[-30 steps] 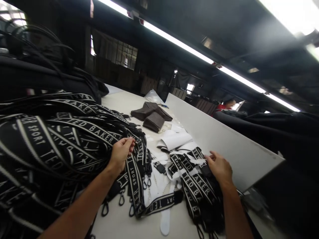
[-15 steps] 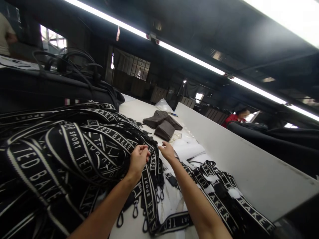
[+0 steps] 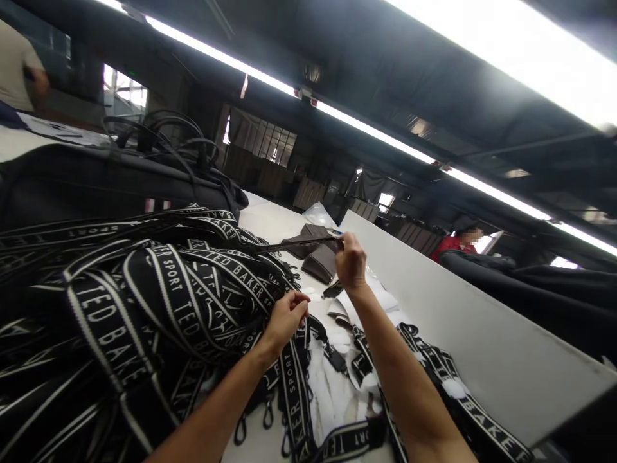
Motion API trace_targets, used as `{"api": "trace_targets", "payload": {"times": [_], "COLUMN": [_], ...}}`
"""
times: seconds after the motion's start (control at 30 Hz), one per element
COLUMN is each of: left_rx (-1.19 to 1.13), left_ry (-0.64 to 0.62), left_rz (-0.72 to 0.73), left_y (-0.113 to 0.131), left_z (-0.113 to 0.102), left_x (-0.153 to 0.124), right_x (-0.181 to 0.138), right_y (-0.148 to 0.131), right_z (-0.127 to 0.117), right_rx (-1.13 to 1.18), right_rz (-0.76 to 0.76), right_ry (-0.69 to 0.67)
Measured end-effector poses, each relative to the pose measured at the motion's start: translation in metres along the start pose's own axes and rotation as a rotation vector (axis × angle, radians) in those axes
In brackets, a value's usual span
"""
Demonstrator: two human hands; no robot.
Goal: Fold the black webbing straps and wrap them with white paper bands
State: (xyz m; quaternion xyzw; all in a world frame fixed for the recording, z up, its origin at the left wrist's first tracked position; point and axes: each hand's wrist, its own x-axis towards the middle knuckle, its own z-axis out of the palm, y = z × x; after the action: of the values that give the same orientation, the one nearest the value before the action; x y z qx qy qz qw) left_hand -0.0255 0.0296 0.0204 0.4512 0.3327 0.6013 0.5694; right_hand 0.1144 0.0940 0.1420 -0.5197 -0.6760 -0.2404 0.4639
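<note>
A big heap of black straps with white lettering (image 3: 144, 302) covers the left of the white table (image 3: 270, 222). My left hand (image 3: 286, 318) pinches a strap at the heap's right edge, fingers closed. My right hand (image 3: 351, 262) is raised and closed on one strap (image 3: 289, 244), which stretches taut from the heap up to my fingers. A smaller bundle of the same straps (image 3: 434, 379) lies on the table by my right forearm.
Brown pouches (image 3: 318, 257) and white paper pieces (image 3: 380, 299) lie farther along the table. A white board (image 3: 457, 321) runs along its right side. Black bags with cables (image 3: 120, 173) stand behind the heap. A person in red (image 3: 453, 244) is far right; another stands top left.
My right hand left the small bundle, crossed to the heap, took hold of a strap and lifted it up and away. My left hand stayed pinched at the heap's edge.
</note>
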Motion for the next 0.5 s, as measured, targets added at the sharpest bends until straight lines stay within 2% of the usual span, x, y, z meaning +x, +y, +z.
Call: {"api": "trace_targets", "payload": {"times": [0.1,0.23,0.33,0.43,0.5], "left_rx": [0.001,-0.011,-0.025,-0.031,-0.024], "left_ry": [-0.044,-0.088,-0.133,-0.173,-0.183], "left_rz": [0.016,0.034,0.023,-0.008,-0.027], "left_y": [-0.001,-0.001,0.001,0.002,0.002], "left_z": [0.001,0.002,0.003,0.004,0.004], "left_x": [0.001,0.0,-0.002,-0.004,-0.005], "right_x": [0.023,0.041,0.042,0.035,0.027], "right_y": [0.0,0.006,0.007,0.008,0.013], "right_z": [-0.057,-0.138,-0.195,-0.233,-0.24], "right_rx": [0.04,0.166,0.212,0.237,0.263], "right_rz": [-0.139,-0.058,-0.033,-0.051,-0.037], "right_ry": [0.333,0.601,0.779,0.86,0.796]}}
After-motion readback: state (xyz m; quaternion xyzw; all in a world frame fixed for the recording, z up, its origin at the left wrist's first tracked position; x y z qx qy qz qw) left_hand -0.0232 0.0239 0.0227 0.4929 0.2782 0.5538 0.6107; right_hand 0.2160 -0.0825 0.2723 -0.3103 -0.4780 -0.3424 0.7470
